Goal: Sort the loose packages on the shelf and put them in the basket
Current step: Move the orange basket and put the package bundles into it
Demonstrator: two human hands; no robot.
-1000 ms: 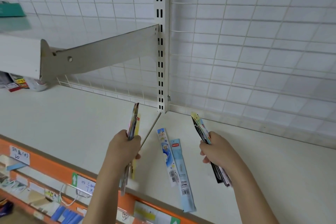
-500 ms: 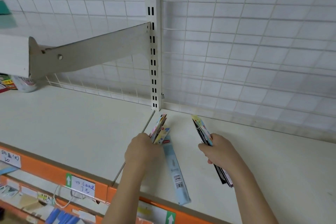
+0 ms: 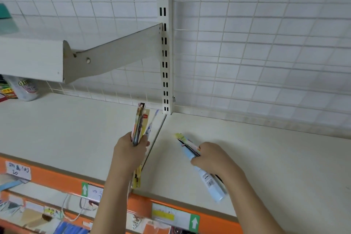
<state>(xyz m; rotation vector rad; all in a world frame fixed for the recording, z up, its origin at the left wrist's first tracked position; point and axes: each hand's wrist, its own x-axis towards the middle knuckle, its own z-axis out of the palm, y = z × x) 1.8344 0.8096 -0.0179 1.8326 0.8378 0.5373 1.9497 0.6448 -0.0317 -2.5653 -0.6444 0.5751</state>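
Observation:
My left hand (image 3: 131,150) grips an upright bundle of long thin packages (image 3: 141,121) above the white shelf (image 3: 66,129), near the seam between two shelf boards. My right hand (image 3: 212,157) holds a second bundle of packages (image 3: 187,143) low over the shelf, and its fingers curl round a pale blue package (image 3: 213,188) whose lower end sticks out toward the shelf's front edge. No basket is in view.
A slotted white upright (image 3: 164,43) and a shelf bracket (image 3: 114,53) stand behind my hands, against a wire grid back. The shelf's orange front edge (image 3: 57,175) carries price labels. A pouch (image 3: 24,89) sits at the far left under the upper shelf.
My left hand picked a package off the shelf and lifted it into its bundle. My right hand dropped onto the remaining pale blue package and closed on it.

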